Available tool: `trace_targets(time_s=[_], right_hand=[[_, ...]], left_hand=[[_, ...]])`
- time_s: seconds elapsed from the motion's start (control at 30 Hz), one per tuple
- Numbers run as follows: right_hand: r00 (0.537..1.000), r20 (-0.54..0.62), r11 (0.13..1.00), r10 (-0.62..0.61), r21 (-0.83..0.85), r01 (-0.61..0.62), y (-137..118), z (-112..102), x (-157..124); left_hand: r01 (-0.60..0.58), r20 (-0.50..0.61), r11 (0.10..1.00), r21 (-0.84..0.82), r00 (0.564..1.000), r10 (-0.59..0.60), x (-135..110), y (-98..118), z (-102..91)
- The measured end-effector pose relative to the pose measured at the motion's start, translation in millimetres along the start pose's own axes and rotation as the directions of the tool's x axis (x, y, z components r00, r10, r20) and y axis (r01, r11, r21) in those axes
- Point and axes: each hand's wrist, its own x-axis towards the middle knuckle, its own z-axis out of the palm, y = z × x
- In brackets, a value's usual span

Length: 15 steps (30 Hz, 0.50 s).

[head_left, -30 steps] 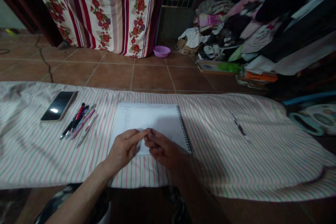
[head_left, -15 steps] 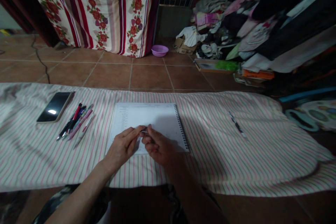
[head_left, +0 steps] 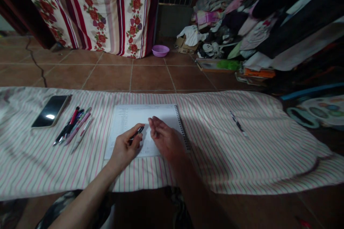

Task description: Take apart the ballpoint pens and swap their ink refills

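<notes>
My left hand [head_left: 126, 145] is closed around a dark pen [head_left: 140, 130], whose end sticks out past the thumb and forefinger above the notebook. Just to its right, apart from it, is my right hand [head_left: 166, 137], with its upper fingers stretched out and the others curled in. A small greyish tip shows between those fingers, too little of it to name. Beneath both hands lies an open spiral notebook [head_left: 134, 112] with its wire binding on the right. The hands hide part of its page.
Several pens [head_left: 76, 125] lie bunched on the striped cloth [head_left: 215, 164], beside a phone [head_left: 50, 111]. Another pen [head_left: 238, 124] rests alone at the right. On the tiled floor beyond are a purple basin [head_left: 160, 51], a cardboard box [head_left: 186, 45] and piled clothes [head_left: 209, 18].
My hands, together at the fingertips before, have come apart. The left now holds the dark pen by itself, and the fingers of the right have straightened. The view has shifted slightly.
</notes>
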Motion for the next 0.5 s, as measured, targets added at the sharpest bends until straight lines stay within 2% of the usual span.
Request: trace_targets(time_s=[0.1,0.23,0.4,0.5], right_hand=[[1.0,-0.003,0.993,0.002,0.122,-0.001,-1,-3,5],[0.999,-0.028,0.994,-0.036,0.099,0.038,-2,-5,6],[0.994,-0.106,0.981,-0.04,0.183,0.059,2,-3,5],[0.99,-0.138,0.974,-0.042,0.217,0.072,1,-2,3]], left_hand=[[0.073,0.027,0.992,-0.1,0.997,-0.071,-2,5,7.9],[0.16,0.074,0.96,-0.229,0.986,-0.147,-4,0,15.0],[0.191,0.098,0.914,-0.358,0.981,-0.166,-4,-10,21.8],[0.204,0.119,0.905,-0.373,0.978,-0.171,-4,-10,26.0]])
